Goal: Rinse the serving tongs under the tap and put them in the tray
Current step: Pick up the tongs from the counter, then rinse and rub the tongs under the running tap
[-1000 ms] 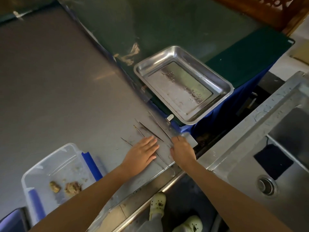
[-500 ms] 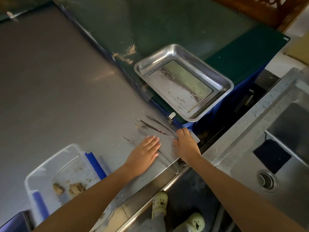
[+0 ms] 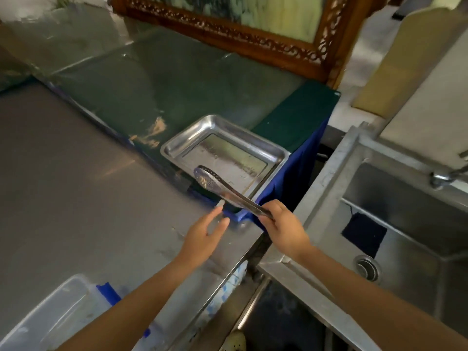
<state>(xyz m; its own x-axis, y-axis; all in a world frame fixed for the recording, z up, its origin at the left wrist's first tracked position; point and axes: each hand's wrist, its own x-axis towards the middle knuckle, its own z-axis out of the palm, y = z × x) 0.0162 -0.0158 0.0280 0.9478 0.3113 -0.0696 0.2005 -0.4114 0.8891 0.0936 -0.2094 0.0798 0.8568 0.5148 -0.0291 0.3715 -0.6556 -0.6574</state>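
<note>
My right hand (image 3: 283, 225) grips the handle end of the steel serving tongs (image 3: 222, 190), lifted off the counter. Their perforated spoon end points up-left and hangs over the near edge of the steel tray (image 3: 281, 154). The tray sits on a green-covered surface beyond the counter corner and holds only water streaks. My left hand (image 3: 206, 235) hovers over the steel counter (image 3: 76, 193) with fingers straight and relaxed, holding nothing. The tap (image 3: 445, 176) shows at the right edge above the sink (image 3: 405, 249); no water is visible.
A clear plastic box with blue clips (image 3: 63, 312) sits at the lower left of the counter. A dark cloth (image 3: 364, 234) lies in the sink near the drain (image 3: 367, 268). A carved wooden frame (image 3: 228, 29) stands behind the green surface.
My right hand has lifted one pair of tongs off the counter toward the tray's near edge. My left hand has come off the counter. The view has swung up and right.
</note>
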